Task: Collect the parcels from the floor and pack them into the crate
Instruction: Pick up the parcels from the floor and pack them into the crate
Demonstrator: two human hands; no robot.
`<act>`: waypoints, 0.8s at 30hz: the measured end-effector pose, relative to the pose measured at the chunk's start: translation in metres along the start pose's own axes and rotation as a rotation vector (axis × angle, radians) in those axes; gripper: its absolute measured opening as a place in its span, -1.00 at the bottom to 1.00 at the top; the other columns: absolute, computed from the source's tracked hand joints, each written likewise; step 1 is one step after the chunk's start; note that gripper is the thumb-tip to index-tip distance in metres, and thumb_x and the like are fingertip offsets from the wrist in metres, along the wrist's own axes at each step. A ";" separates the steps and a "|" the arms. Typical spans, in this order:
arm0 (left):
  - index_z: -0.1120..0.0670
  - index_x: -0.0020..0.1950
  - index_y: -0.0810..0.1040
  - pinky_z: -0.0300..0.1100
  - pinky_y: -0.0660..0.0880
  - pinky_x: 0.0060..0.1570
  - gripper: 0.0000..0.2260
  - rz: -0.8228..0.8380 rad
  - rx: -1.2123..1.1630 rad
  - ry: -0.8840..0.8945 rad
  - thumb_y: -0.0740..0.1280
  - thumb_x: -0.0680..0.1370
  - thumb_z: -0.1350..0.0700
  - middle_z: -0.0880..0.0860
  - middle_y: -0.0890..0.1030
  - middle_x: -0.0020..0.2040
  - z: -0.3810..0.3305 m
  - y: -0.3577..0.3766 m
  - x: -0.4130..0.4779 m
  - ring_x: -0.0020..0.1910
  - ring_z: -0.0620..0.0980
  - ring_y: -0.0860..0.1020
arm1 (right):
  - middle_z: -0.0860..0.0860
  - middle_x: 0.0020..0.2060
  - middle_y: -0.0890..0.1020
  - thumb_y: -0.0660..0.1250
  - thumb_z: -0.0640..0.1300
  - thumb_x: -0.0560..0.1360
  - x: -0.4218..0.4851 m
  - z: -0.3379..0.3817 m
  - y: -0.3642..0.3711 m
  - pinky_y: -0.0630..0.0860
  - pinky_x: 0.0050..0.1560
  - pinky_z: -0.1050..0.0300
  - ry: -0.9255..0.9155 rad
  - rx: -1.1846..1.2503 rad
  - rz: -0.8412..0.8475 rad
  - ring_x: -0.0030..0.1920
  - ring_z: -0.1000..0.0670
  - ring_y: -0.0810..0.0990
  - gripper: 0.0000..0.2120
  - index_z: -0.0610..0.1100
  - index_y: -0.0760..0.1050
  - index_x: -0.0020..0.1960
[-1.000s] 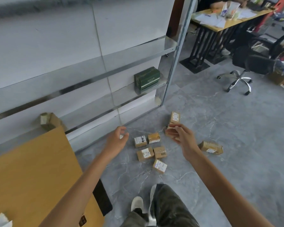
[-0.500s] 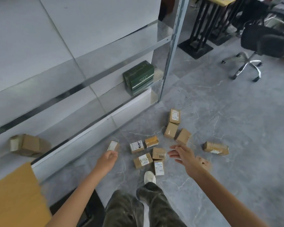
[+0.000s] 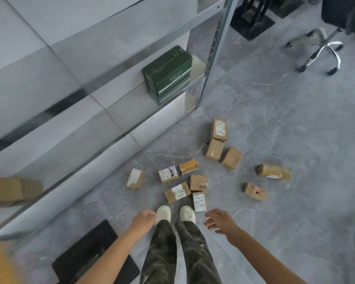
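Several small brown cardboard parcels lie scattered on the grey floor ahead of my feet. The nearest is a labelled parcel by my right shoe, with another labelled parcel beside it. Farther out lie a taped parcel at the right and an upright labelled parcel near the shelf post. My left hand hangs with its fingers curled, holding nothing. My right hand is spread, fingers relaxed, empty, just right of the nearest parcel. No crate is in view.
A metal shelving rack runs along the left, with a green box on its low shelf and a brown carton further left. A black mat lies by my left leg. An office chair base stands far right.
The view has tipped down and I have stepped up to the parcels. Both hands have dropped back toward my body, away from the parcels; neither holds anything.
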State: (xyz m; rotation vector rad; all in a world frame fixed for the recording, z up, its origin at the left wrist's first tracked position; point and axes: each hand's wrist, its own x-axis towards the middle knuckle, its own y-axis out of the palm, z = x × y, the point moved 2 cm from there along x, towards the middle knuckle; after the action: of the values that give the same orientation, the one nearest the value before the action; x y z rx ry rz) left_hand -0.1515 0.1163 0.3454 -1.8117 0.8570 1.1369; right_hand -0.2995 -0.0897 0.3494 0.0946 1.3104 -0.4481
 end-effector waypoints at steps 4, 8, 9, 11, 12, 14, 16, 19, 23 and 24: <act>0.08 0.16 0.50 -0.23 0.36 0.02 -0.78 0.057 0.053 -0.052 0.14 0.61 0.08 0.07 0.58 0.10 0.012 0.018 0.061 0.09 -0.01 0.52 | -0.12 -0.14 0.57 0.16 -0.15 0.61 0.065 -0.008 0.010 0.44 -0.30 0.27 0.053 -0.022 -0.041 -0.23 -0.01 0.54 -0.77 -0.26 0.51 0.11; 0.15 0.20 0.50 -0.19 0.37 0.10 -0.73 0.074 0.090 -0.112 0.13 0.61 0.08 0.13 0.56 0.18 0.027 0.043 0.133 0.16 0.06 0.51 | -0.17 0.06 0.59 0.14 -0.18 0.61 0.140 -0.015 0.020 0.55 0.04 0.10 0.055 -0.123 -0.073 0.02 -0.12 0.58 -0.75 -0.25 0.53 0.15; 0.16 0.21 0.51 -0.19 0.37 0.12 -0.73 0.074 0.102 -0.117 0.13 0.61 0.10 0.14 0.55 0.20 0.030 0.050 0.160 0.18 0.07 0.50 | -0.17 0.12 0.57 0.12 -0.21 0.61 0.166 -0.016 0.024 0.53 0.14 0.10 0.035 -0.164 -0.073 0.10 -0.15 0.56 -0.74 -0.24 0.53 0.16; 0.17 0.27 0.48 -0.17 0.35 0.20 -0.71 0.081 0.100 -0.123 0.14 0.60 0.13 0.16 0.51 0.27 0.038 0.067 0.219 0.25 0.11 0.46 | -0.17 0.20 0.53 0.10 -0.29 0.60 0.222 -0.022 0.032 0.48 0.06 0.28 -0.009 -0.226 -0.057 0.16 -0.14 0.53 -0.73 -0.25 0.52 0.18; 0.18 0.31 0.45 -0.16 0.33 0.24 -0.69 0.083 0.095 -0.125 0.15 0.60 0.13 0.16 0.48 0.31 0.042 0.075 0.249 0.28 0.12 0.44 | -0.17 0.23 0.52 0.09 -0.32 0.60 0.251 -0.026 0.035 0.46 -0.03 0.35 -0.025 -0.266 -0.047 0.16 -0.13 0.52 -0.72 -0.26 0.51 0.20; 0.19 0.37 0.39 -0.10 0.32 0.32 -0.65 0.074 0.085 -0.136 0.17 0.59 0.15 0.18 0.43 0.35 0.053 0.093 0.309 0.32 0.14 0.40 | -0.20 0.26 0.50 0.08 -0.32 0.59 0.310 -0.037 0.043 0.43 -0.08 0.28 -0.038 -0.357 -0.023 0.09 -0.13 0.51 -0.70 -0.26 0.47 0.25; 0.20 0.39 0.36 -0.05 0.32 0.33 -0.63 0.061 0.101 -0.141 0.18 0.58 0.18 0.21 0.41 0.36 0.065 0.110 0.368 0.33 0.16 0.39 | -0.23 0.29 0.46 0.09 -0.35 0.57 0.371 -0.046 0.053 0.44 -0.03 0.20 -0.048 -0.411 0.009 0.17 -0.19 0.49 -0.64 -0.25 0.41 0.33; 0.22 0.42 0.31 -0.02 0.31 0.34 -0.59 0.049 0.092 -0.126 0.20 0.56 0.22 0.22 0.38 0.39 0.082 0.135 0.450 0.35 0.17 0.38 | -0.21 0.29 0.46 0.08 -0.38 0.54 0.452 -0.053 0.071 0.44 0.00 0.18 -0.085 -0.493 0.042 0.20 -0.16 0.48 -0.57 -0.22 0.35 0.39; 0.17 0.32 0.41 -0.03 0.41 0.24 -0.64 0.045 0.042 -0.123 0.25 0.52 0.25 0.18 0.51 0.26 0.098 0.164 0.532 0.21 0.16 0.48 | -0.25 0.16 0.54 0.08 -0.37 0.54 0.533 -0.068 0.098 0.38 -0.10 0.10 -0.162 -0.590 0.065 0.13 -0.21 0.52 -0.66 -0.29 0.42 0.28; 0.14 0.33 0.40 0.00 0.42 0.25 -0.62 0.063 0.024 -0.136 0.25 0.51 0.25 0.18 0.52 0.24 0.102 0.172 0.548 0.19 0.15 0.49 | -0.26 0.19 0.51 0.09 -0.37 0.53 0.549 -0.073 0.104 0.37 -0.09 0.09 -0.175 -0.620 0.063 0.14 -0.23 0.51 -0.66 -0.30 0.40 0.28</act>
State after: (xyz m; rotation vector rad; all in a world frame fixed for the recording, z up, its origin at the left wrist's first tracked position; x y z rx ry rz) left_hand -0.1382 0.0652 -0.2356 -1.6780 0.8494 1.2692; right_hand -0.2256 -0.1175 -0.2086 -0.4118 1.2177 0.0178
